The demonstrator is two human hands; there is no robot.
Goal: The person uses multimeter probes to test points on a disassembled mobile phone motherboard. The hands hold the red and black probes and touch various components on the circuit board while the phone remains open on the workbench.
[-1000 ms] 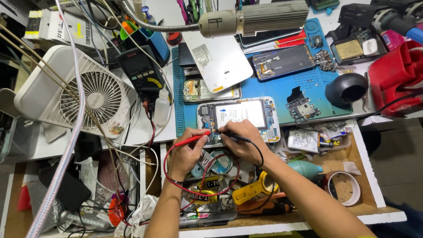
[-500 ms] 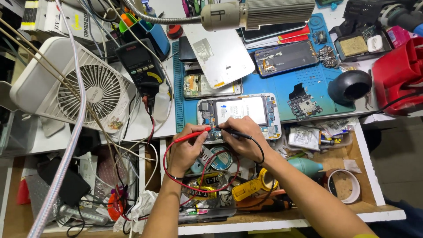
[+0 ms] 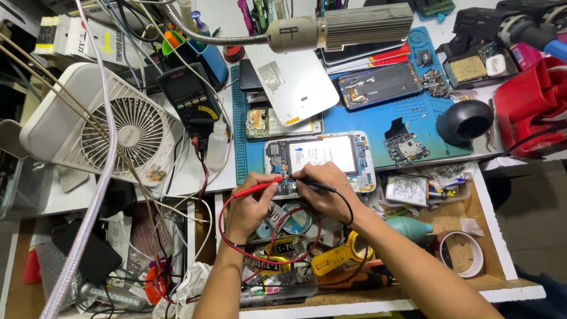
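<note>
An opened phone (image 3: 322, 155) with its back off lies on a blue work mat (image 3: 413, 121), its white battery showing. My left hand (image 3: 248, 204) holds a red test probe (image 3: 257, 186) whose tip touches the phone's lower left corner. My right hand (image 3: 322, 189) holds a black test probe (image 3: 316, 185), its tip set on the board close beside the red one. Red and black leads (image 3: 236, 248) loop below my hands. A dark multimeter (image 3: 189, 97) stands at the upper left of the mat.
A white desk fan (image 3: 118, 133) sits at left and a gooseneck lamp (image 3: 339, 26) hangs over the mat. Other opened phones (image 3: 378, 85), a small board (image 3: 401, 145), a black dome (image 3: 463, 121), a red tool (image 3: 534, 103) and a tape roll (image 3: 460, 254) surround the spot. An open drawer (image 3: 283, 266) holds clutter.
Both hands hold the probes on the same spot of the phone. The view has shifted slightly; nothing else has visibly moved.
</note>
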